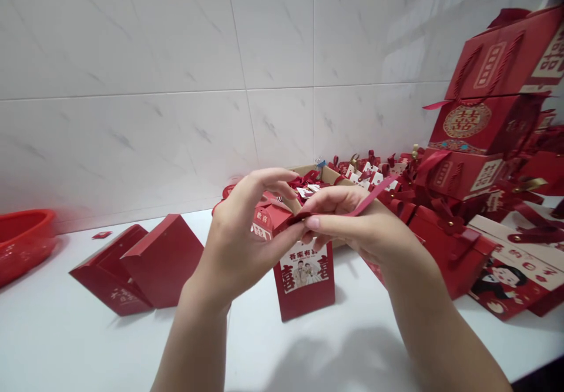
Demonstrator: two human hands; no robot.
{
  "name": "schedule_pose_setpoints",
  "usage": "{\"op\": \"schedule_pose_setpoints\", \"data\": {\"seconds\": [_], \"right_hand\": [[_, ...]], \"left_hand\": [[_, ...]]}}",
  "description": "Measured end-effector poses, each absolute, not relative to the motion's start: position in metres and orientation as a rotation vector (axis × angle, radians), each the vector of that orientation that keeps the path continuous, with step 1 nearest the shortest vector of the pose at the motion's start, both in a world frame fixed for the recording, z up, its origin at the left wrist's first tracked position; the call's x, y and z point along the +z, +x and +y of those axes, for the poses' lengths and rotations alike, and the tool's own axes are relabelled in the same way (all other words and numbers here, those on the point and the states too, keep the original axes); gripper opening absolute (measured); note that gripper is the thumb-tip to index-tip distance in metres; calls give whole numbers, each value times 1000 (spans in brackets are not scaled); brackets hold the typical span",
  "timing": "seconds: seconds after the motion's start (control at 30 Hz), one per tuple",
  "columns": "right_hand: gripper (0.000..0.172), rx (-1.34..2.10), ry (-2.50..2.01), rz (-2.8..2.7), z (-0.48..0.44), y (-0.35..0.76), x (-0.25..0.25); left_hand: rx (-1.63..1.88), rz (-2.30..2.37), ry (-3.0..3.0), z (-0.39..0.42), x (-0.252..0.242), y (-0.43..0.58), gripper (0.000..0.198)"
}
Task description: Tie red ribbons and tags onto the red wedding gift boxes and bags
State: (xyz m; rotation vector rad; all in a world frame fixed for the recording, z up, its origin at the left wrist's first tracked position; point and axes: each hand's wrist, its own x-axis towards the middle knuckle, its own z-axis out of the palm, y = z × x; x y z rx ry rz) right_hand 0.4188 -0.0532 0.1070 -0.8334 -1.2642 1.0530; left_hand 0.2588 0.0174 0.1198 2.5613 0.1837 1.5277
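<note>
An upright red gift box [308, 304] with a printed couple and Chinese characters on its front stands on the white table, between my forearms. A red ribbon [374, 197] lies across its top, with one end trailing up over my right hand. My right hand [352, 221] pinches this ribbon between thumb and bent fingers. My left hand [247, 233] arches over the box's left side, its thumb tip pressed on the ribbon beside my right thumb. Its other fingers curve above, with a gap below them. My hands hide much of the box top.
Two plain red boxes [163, 262] stand at the left, near a red plastic basin [26, 239]. Behind my hands is a cardboard carton [332, 174] with small red items. Stacked gift boxes [489, 69] and several red bags [449, 251] crowd the right. A tiled wall [176, 145] rises behind.
</note>
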Motion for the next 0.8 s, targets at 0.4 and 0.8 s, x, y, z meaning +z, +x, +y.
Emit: {"op": "schedule_pose_setpoints", "data": {"seconds": [0.4, 0.8], "right_hand": [[5, 1081, -736, -1215, -45, 427, 105], [15, 1275, -485, -1290, -47, 426, 102]], "left_hand": [[1275, 353, 2511, 19, 110, 267, 73], [1234, 270, 1916, 19, 114, 270, 79]]}}
